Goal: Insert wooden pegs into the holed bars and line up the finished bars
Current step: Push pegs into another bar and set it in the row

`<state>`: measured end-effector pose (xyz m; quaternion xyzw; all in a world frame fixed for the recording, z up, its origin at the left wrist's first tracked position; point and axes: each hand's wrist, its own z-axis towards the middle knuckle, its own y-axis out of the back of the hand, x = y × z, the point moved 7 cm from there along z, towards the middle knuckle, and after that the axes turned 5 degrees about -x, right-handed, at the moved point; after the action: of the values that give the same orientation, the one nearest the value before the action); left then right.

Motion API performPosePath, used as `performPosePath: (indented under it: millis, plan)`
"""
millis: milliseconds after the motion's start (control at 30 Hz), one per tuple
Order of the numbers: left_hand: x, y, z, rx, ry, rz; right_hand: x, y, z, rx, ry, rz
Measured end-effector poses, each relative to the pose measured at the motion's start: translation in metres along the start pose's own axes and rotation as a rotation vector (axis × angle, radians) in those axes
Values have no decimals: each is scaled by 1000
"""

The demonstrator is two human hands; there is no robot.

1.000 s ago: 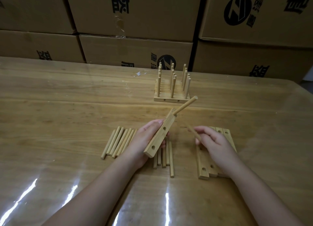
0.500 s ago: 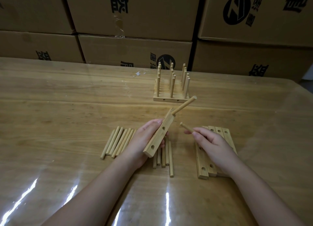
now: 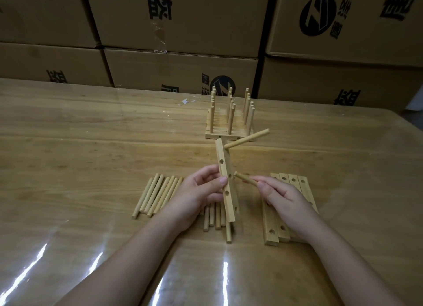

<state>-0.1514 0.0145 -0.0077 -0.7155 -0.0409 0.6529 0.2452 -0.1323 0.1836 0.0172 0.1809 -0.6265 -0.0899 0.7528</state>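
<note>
Starting at 9 o'clock: a row of loose wooden pegs (image 3: 158,197) lies flat on the table (image 3: 68,156). Next, the left hand (image 3: 196,198) grips the holed bar (image 3: 225,179) at mid-length, thumb across the near face, fingers curled behind. The bar is off the table, long axis running about 12 to 6, top leaning slightly toward 11. A second cluster of pegs (image 3: 215,216) lies on the table beneath its lower end. One seated peg (image 3: 246,140) already juts from the top hole, pointing toward 2 o'clock. Behind it, at 12 o'clock, the finished bars (image 3: 229,131) stand side by side, pegs upright.

Right of the bar, the right hand (image 3: 286,198) pinches a free peg (image 3: 243,178) by its rear end. Its long axis is aimed at 10 o'clock, tip just beside a mid-bar hole, not yet in. The hole lies at 10 o'clock from the grip, and the right hand is the nearer one for the push. Judgement: the peg must square up with the bore before pressing. Under that hand, toward 4 o'clock, empty holed bars (image 3: 271,227) lie flat, side by side.
</note>
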Motion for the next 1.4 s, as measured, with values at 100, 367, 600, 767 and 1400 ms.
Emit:
performPosePath:
  millis: [100, 367, 600, 767, 1400]
  plan:
    - [-1, 1, 0, 1, -7, 7, 0, -1, 1, 12, 6, -43]
    - [1, 6, 2, -92, 10, 41, -7, 3, 2, -14, 0, 21]
    - [3, 9, 1, -121, 18, 101, -3, 8, 2, -60, 50, 73]
    - [3, 8, 2, -132, 7, 140, 0, 8, 2, -68, 76, 75]
    - [1, 7, 1, -83, -46, 216, 0, 11, 1, -86, 57, 35]
